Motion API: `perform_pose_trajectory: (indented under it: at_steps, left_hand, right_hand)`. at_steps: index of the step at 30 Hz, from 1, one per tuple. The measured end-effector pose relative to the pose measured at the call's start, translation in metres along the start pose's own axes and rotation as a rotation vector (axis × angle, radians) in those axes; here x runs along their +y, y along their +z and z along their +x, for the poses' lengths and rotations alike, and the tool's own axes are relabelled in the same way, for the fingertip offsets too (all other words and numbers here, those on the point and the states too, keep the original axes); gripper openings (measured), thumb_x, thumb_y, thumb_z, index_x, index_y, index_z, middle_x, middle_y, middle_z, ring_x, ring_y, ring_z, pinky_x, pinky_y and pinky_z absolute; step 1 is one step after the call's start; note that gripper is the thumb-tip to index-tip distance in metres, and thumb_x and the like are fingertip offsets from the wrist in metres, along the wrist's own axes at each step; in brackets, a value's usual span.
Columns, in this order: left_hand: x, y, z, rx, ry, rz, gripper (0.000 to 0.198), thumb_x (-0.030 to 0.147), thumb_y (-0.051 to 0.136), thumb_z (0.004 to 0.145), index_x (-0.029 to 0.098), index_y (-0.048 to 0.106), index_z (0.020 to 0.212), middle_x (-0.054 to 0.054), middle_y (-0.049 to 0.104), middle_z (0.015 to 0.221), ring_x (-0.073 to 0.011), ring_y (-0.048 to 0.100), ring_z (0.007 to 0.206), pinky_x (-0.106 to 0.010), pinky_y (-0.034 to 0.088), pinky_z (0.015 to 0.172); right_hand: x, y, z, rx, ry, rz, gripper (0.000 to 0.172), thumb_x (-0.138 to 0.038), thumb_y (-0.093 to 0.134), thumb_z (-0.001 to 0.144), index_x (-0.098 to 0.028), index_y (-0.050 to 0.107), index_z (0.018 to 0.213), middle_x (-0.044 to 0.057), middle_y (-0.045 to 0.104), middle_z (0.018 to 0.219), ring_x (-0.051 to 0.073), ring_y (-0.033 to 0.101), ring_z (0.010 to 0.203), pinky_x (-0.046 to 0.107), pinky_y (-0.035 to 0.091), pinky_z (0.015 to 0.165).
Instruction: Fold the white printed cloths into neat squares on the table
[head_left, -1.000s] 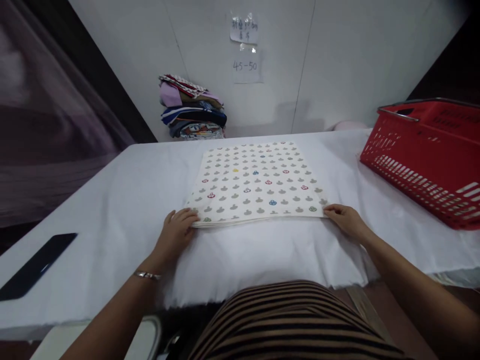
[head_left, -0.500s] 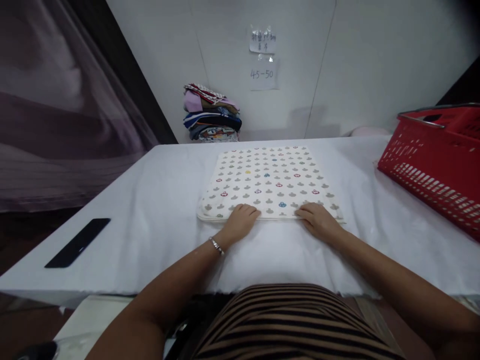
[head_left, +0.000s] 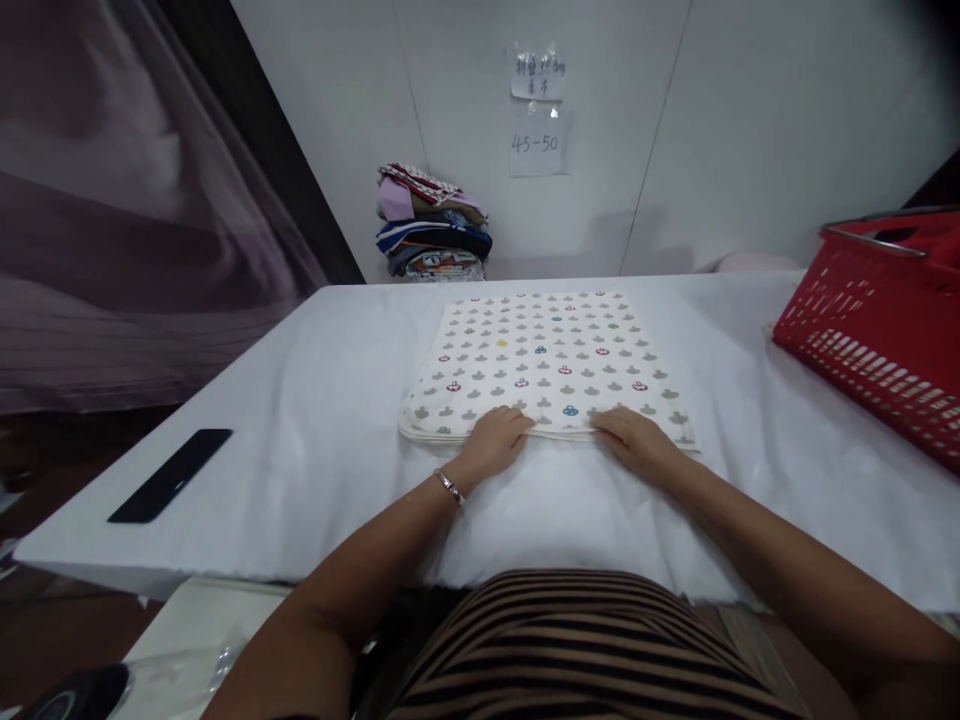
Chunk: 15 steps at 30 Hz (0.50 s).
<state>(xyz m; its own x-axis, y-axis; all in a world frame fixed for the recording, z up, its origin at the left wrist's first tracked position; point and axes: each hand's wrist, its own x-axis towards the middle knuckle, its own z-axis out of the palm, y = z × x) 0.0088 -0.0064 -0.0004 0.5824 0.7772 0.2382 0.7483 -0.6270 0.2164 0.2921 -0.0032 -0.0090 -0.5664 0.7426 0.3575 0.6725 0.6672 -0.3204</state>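
A folded white cloth (head_left: 540, 360) with small grey and coloured printed figures lies flat on the white-covered table (head_left: 322, 400). Its layered near edge faces me. My left hand (head_left: 496, 440), with a silver bracelet at the wrist, grips that edge left of centre, fingers on top and thumb tucked out of sight. Farther right, my right hand (head_left: 636, 440) pinches the same edge. Between the two hands the edge lifts slightly and its layers part a little.
A red plastic basket (head_left: 877, 330) stands at the table's right side. On the left lies a dark flat phone-like slab (head_left: 171, 476). Folded clothes (head_left: 433, 225) are stacked by the wall behind the table, below two paper signs (head_left: 538, 140). A purple-grey curtain (head_left: 135, 220) hangs at left.
My left hand has slid slightly right along the near edge, and its fingers have closed on it. The edge between my hands is now a little raised. The view has shifted slightly.
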Motion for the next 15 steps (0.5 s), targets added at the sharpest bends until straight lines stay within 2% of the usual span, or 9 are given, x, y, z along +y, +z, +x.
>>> perform_pose_trajectory:
  at_steps: [5, 10, 15]
  left_hand:
    - [0.008, 0.002, 0.004, 0.025, 0.009, -0.067, 0.028, 0.035, 0.055, 0.086, 0.022, 0.057, 0.112, -0.005, 0.059, 0.108, -0.0198, 0.051, 0.100, -0.035, 0.042, 0.085]
    - [0.012, 0.005, 0.016, 0.052, 0.051, -0.132, 0.019, 0.029, 0.048, 0.091, 0.021, 0.061, 0.102, -0.004, 0.061, 0.101, -0.0176, 0.053, 0.096, -0.032, 0.043, 0.083]
    - [0.016, 0.006, 0.021, 0.040, 0.065, -0.027, 0.020, 0.025, 0.042, 0.093, 0.019, 0.061, 0.096, -0.004, 0.062, 0.095, -0.0174, 0.054, 0.090, -0.032, 0.044, 0.079]
  right_hand:
    - [-0.003, -0.002, 0.002, 0.012, 0.039, 0.039, 0.025, -0.024, 0.045, 0.089, -0.024, 0.066, 0.102, 0.008, 0.067, 0.101, 0.023, 0.061, 0.093, 0.041, 0.051, 0.080]
    - [-0.003, -0.002, -0.002, -0.006, 0.060, 0.050, 0.025, -0.024, 0.043, 0.090, -0.024, 0.065, 0.101, 0.006, 0.067, 0.097, 0.021, 0.061, 0.090, 0.040, 0.051, 0.079]
    - [-0.003, 0.001, -0.005, 0.031, -0.006, -0.010, 0.025, -0.021, 0.043, 0.090, -0.023, 0.064, 0.101, 0.009, 0.064, 0.102, 0.023, 0.058, 0.095, 0.038, 0.050, 0.078]
